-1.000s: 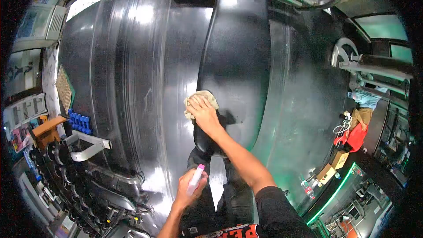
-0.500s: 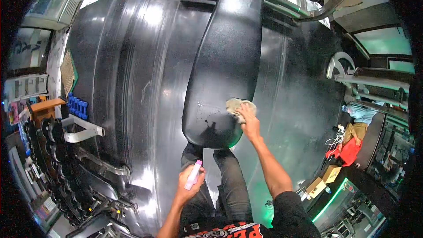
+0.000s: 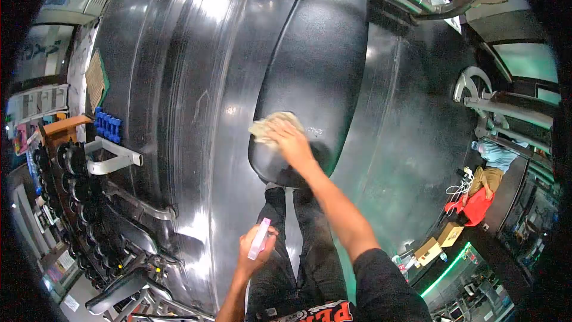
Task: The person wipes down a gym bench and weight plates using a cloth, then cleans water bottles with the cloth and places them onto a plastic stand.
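A long black padded bench point(image 3: 316, 77) stretches away in front of my legs. My right hand point(image 3: 286, 140) presses a crumpled beige cloth point(image 3: 277, 126) flat against the left side of its near end. Small pale marks show on the pad just right of the cloth. Low at the left, in front of my thigh, my left hand point(image 3: 253, 250) is wrapped around a pink spray bottle point(image 3: 259, 240). Only the bottle's long pink top shows clearly; the hand hides what is below.
Racked black dumbbells point(image 3: 77, 188) and a grey metal frame point(image 3: 113, 156) stand at the left, near blue dumbbells point(image 3: 108, 126). At the right, a person in a blue top point(image 3: 497, 154) is beside a red item point(image 3: 476, 207). Cardboard boxes point(image 3: 428, 252) lie lower right.
My right hand has slid the cloth leftward across the pad, from its right edge to its left side. My left hand still holds the spray bottle low. The view has shifted slightly.
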A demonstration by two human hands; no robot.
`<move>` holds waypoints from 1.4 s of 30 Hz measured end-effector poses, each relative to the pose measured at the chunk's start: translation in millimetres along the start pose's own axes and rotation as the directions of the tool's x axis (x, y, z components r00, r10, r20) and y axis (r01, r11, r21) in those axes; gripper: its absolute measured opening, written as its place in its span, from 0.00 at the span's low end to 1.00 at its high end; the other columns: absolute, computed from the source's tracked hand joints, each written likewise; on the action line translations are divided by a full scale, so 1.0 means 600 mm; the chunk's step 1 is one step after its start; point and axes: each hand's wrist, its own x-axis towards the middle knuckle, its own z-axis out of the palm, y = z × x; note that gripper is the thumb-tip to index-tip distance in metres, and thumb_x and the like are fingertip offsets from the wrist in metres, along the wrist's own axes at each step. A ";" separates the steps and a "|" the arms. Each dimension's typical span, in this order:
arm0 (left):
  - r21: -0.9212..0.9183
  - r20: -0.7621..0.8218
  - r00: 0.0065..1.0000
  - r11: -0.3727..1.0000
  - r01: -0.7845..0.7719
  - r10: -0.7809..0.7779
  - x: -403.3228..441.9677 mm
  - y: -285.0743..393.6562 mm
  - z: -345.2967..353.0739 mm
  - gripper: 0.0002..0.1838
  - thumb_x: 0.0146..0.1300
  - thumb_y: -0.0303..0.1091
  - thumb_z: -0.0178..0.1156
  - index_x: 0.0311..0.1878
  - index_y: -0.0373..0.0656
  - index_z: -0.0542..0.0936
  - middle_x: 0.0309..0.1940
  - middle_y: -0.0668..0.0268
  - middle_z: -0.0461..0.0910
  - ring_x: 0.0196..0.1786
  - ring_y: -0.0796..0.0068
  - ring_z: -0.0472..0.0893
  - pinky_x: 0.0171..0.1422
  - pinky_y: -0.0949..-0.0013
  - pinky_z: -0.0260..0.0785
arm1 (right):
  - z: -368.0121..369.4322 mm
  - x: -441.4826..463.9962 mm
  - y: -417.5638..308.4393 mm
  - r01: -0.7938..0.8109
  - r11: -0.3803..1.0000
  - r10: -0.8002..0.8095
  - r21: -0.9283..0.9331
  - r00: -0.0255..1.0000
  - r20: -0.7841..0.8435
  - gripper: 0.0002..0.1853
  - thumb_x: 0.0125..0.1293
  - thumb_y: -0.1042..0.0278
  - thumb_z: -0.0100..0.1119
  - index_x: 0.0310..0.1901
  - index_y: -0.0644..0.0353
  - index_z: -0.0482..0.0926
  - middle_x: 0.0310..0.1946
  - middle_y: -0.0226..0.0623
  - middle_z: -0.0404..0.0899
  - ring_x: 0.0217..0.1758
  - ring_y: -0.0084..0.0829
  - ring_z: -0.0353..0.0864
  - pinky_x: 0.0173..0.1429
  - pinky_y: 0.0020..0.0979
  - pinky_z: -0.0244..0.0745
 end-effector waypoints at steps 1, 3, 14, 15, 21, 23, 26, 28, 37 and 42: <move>-0.013 -0.002 1.000 1.000 0.020 -0.020 -0.002 -0.003 -0.001 0.07 0.60 0.26 0.61 0.40 0.37 0.74 0.33 0.63 0.81 0.28 0.82 0.78 0.30 0.76 0.73 | -0.033 -0.040 0.020 -0.024 1.000 0.024 -0.020 1.000 -0.011 0.16 0.54 0.72 0.56 0.46 0.52 0.79 0.57 0.31 0.75 0.65 0.33 0.69 0.69 0.36 0.62; -0.064 -0.031 0.999 0.997 0.040 -0.042 -0.002 0.004 0.000 0.07 0.57 0.24 0.61 0.39 0.38 0.76 0.30 0.65 0.79 0.25 0.82 0.75 0.29 0.75 0.70 | -0.099 -0.109 0.042 -0.126 0.992 0.126 -0.017 0.992 -0.005 0.20 0.48 0.78 0.60 0.46 0.53 0.79 0.57 0.31 0.75 0.65 0.36 0.69 0.67 0.37 0.64; -0.112 -0.024 0.996 0.990 0.084 -0.087 0.000 0.008 -0.006 0.07 0.54 0.21 0.61 0.37 0.39 0.78 0.26 0.68 0.78 0.24 0.81 0.76 0.28 0.75 0.67 | -0.007 -0.062 -0.008 -0.199 0.979 0.204 0.049 0.965 -0.167 0.27 0.38 0.83 0.58 0.47 0.54 0.79 0.54 0.39 0.76 0.64 0.43 0.68 0.71 0.44 0.57; -0.108 -0.030 0.997 0.991 0.073 -0.076 -0.001 0.008 -0.006 0.07 0.54 0.21 0.61 0.37 0.40 0.78 0.26 0.68 0.78 0.23 0.81 0.76 0.28 0.75 0.67 | 0.019 -0.031 -0.028 -0.141 0.988 0.147 0.069 0.984 -0.102 0.26 0.40 0.81 0.59 0.47 0.54 0.79 0.55 0.39 0.76 0.65 0.43 0.68 0.71 0.44 0.56; -0.131 -0.059 0.997 0.991 0.033 -0.041 -0.010 0.005 -0.011 0.08 0.53 0.21 0.62 0.38 0.41 0.78 0.28 0.68 0.80 0.22 0.80 0.74 0.27 0.76 0.66 | 0.131 0.046 -0.084 -0.027 0.995 0.032 -0.093 0.998 0.059 0.18 0.52 0.72 0.57 0.47 0.54 0.78 0.54 0.33 0.76 0.65 0.35 0.68 0.71 0.42 0.56; -0.135 -0.069 0.997 0.991 0.016 -0.025 -0.011 0.006 -0.022 0.09 0.53 0.21 0.62 0.38 0.41 0.78 0.28 0.68 0.80 0.22 0.80 0.73 0.27 0.76 0.66 | 0.106 0.021 -0.068 0.092 0.988 -0.094 -0.125 0.996 -0.008 0.16 0.54 0.68 0.54 0.46 0.53 0.78 0.53 0.31 0.76 0.63 0.33 0.69 0.71 0.41 0.57; -0.027 0.046 0.999 1.000 0.014 -0.013 -0.022 -0.002 -0.040 0.08 0.59 0.25 0.59 0.42 0.38 0.75 0.32 0.65 0.81 0.26 0.82 0.78 0.31 0.77 0.73 | 0.013 -0.058 -0.040 0.018 1.000 -0.018 -0.015 1.000 -0.004 0.16 0.53 0.70 0.53 0.45 0.56 0.79 0.57 0.34 0.75 0.64 0.36 0.69 0.70 0.40 0.60; -0.029 0.041 0.998 0.998 0.047 -0.046 -0.024 -0.007 -0.045 0.08 0.59 0.26 0.60 0.41 0.38 0.74 0.32 0.65 0.81 0.26 0.82 0.78 0.31 0.76 0.73 | -0.039 -0.136 -0.006 -0.079 0.997 0.080 -0.020 0.996 0.033 0.19 0.49 0.79 0.54 0.45 0.55 0.79 0.57 0.35 0.75 0.66 0.38 0.67 0.70 0.41 0.61; -0.048 0.036 0.999 0.999 0.025 -0.023 -0.022 -0.028 -0.054 0.06 0.59 0.25 0.59 0.40 0.38 0.75 0.30 0.66 0.81 0.25 0.82 0.78 0.30 0.77 0.72 | -0.058 -0.179 -0.022 -0.392 0.920 0.393 0.019 0.918 -0.046 0.29 0.38 0.86 0.57 0.49 0.58 0.75 0.59 0.41 0.71 0.69 0.43 0.62 0.72 0.43 0.56; -0.056 0.006 1.000 0.998 0.029 -0.029 -0.019 -0.022 -0.045 0.07 0.57 0.22 0.60 0.39 0.39 0.76 0.28 0.67 0.80 0.23 0.82 0.75 0.29 0.76 0.69 | 0.071 -0.021 -0.116 -0.104 0.992 0.105 0.074 0.994 -0.009 0.21 0.48 0.77 0.57 0.48 0.56 0.76 0.55 0.38 0.74 0.66 0.40 0.66 0.72 0.42 0.56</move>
